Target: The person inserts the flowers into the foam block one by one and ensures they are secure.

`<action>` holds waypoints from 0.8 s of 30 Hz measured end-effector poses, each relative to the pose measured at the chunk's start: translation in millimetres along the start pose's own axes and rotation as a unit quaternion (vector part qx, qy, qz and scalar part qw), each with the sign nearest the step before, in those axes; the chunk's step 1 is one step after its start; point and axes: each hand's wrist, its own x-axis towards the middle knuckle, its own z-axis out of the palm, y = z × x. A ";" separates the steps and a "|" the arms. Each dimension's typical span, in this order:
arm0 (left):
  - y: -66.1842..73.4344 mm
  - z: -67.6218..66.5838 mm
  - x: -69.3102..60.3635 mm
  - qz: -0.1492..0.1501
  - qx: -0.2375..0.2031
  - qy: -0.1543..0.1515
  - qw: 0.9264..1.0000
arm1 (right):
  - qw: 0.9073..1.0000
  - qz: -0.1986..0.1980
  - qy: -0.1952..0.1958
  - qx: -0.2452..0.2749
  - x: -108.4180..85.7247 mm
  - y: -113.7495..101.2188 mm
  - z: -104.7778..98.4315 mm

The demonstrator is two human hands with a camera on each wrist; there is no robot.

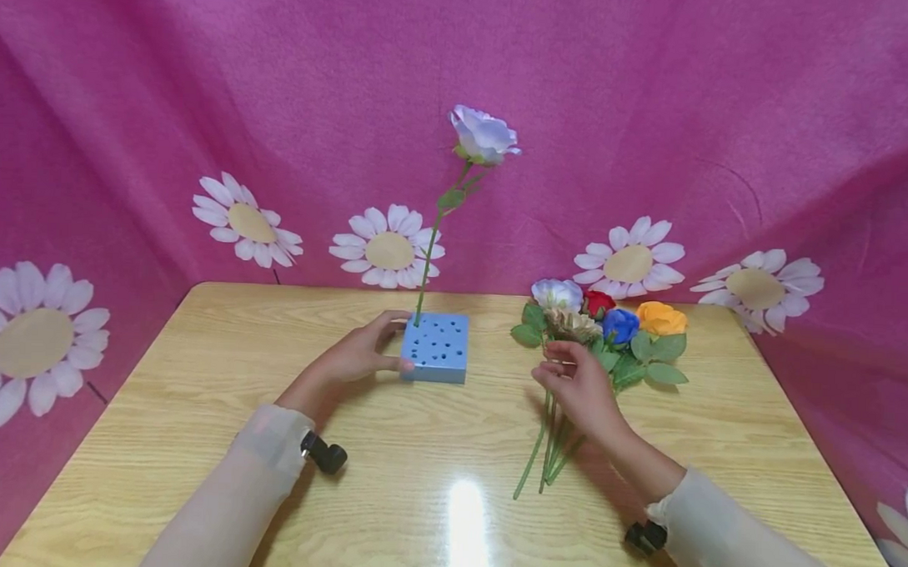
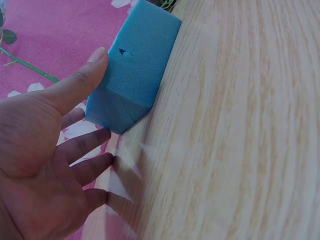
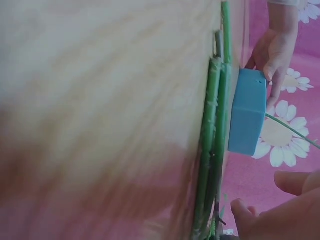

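Observation:
A light-blue foam block with holes in its top sits on the table. My left hand holds its left side, with the thumb against one face and at least one finger behind. From a hole near the block's back left corner rises a pale lilac artificial rose on a long green stem. My right hand hovers over the stems of a bunch of artificial flowers, fingers loosely bent and thumb apart, with nothing visible between them. In the right wrist view these stems lie along the tabletop.
The bunch has a lilac bloom, a red one, a blue one, an orange one and a beige one, with green leaves. Behind the wooden table hangs a pink daisy-print cloth.

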 end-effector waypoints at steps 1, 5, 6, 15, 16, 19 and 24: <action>0.1 0.0 0.1 0.000 -0.002 0.000 1.000 | 1.000 0.000 -0.001 -0.004 -1.7 0.8 -0.3; 0.2 0.5 0.4 -0.002 -0.005 -0.001 1.000 | 1.000 0.001 -0.006 -0.019 -8.7 4.1 -1.6; 0.3 0.5 0.4 -0.002 -0.005 0.000 1.000 | 1.000 0.001 -0.006 -0.022 -10.3 4.6 -1.8; 1.3 -0.1 0.0 -0.002 -0.003 -0.001 1.000 | 0.998 -0.003 0.002 -0.064 -23.8 5.0 1.4; 1.4 -0.2 0.0 -0.002 -0.002 -0.001 1.000 | 0.997 -0.005 0.004 -0.071 -24.7 5.1 2.0; 1.7 -0.4 -0.1 -0.002 -0.001 0.000 1.000 | 0.996 -0.011 0.007 -0.090 -25.8 5.3 3.4; 0.6 -0.2 0.6 -0.004 -0.002 -0.002 1.000 | 0.993 -0.010 0.005 -0.118 -25.1 6.5 4.6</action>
